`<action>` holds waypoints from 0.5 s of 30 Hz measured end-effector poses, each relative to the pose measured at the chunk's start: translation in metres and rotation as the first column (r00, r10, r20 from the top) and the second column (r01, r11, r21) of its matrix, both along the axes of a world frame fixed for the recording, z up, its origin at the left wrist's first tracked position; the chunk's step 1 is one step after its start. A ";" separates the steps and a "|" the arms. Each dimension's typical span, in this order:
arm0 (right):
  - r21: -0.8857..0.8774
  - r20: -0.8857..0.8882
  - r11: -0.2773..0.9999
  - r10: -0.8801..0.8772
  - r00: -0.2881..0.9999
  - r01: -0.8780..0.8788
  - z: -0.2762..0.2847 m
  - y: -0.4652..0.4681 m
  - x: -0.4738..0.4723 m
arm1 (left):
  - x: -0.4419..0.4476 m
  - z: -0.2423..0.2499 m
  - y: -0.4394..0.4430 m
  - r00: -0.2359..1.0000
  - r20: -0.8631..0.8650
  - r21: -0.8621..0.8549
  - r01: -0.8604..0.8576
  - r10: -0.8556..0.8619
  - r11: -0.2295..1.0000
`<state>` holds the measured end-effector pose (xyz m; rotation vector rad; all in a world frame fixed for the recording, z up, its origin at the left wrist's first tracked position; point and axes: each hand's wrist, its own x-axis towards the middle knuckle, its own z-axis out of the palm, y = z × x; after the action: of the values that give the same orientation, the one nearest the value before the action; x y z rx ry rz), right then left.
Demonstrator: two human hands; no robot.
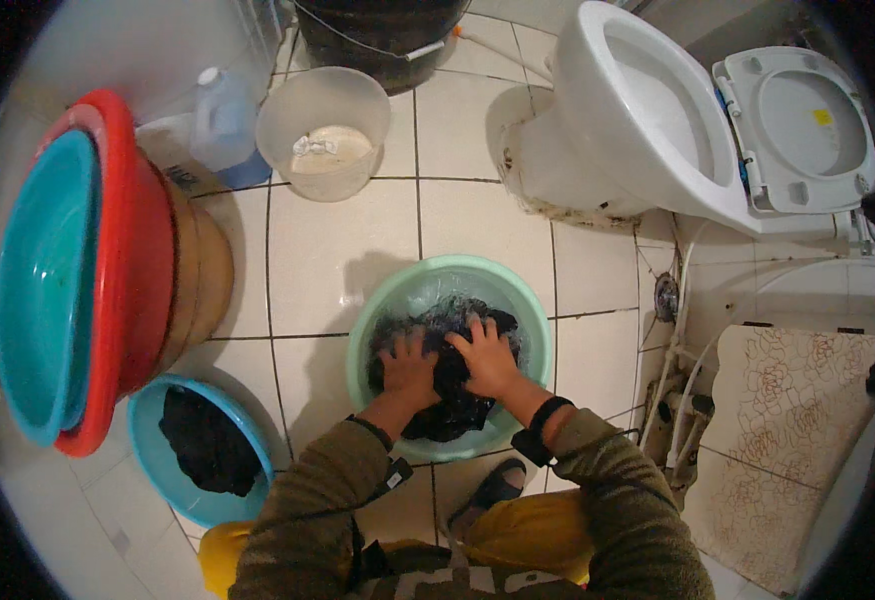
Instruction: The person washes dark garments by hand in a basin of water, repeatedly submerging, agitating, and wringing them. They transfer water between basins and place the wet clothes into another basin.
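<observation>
In front of me on the tiled floor stands a pale green plastic basin [357,352] with water in it. A wet black cloth [452,375] lies bunched in the water, with some foam or bubbles around its far edge. My left hand [411,369] rests on the cloth's left side, fingers spread. On its right side lies my right hand [488,360], palm down with the fingers apart. Both hands press on the fabric from above; no grip around it shows. Parts of the cloth under my palms are hidden.
To the left, a blue basin [208,401] holds another dark cloth [208,442]. Above it are a red basin [133,277] and a teal basin [47,285]. A clear plastic bucket [325,176], a blue-liquid jug [223,127] and a black bucket [377,37] stand beyond. A white toilet [602,150] is right.
</observation>
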<state>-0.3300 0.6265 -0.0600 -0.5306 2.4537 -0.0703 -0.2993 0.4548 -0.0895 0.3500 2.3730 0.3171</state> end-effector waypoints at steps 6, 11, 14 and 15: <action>0.030 0.011 1.000 0.010 1.000 -0.010 -0.022 -0.008 -0.029 | -0.011 -0.030 0.009 0.992 -0.052 0.099 -0.108 0.113 0.989; -0.015 -0.109 1.000 -0.029 0.994 0.028 -0.041 -0.009 -0.040 | -0.019 -0.070 0.025 0.987 -0.098 0.055 -0.121 0.126 0.991; -0.101 -0.202 0.989 -0.127 0.971 0.108 -0.035 -0.015 -0.035 | -0.025 -0.072 0.022 0.975 -0.156 -0.009 -0.161 0.157 0.987; -0.127 -0.204 0.981 -0.171 0.964 0.147 -0.029 -0.018 -0.029 | -0.024 -0.068 0.017 0.943 -0.186 0.116 -0.257 0.275 0.959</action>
<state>-0.3585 0.6088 -0.0886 -0.4048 2.7131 -0.2271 -0.3231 0.4718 -0.1571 0.1028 2.6150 0.5390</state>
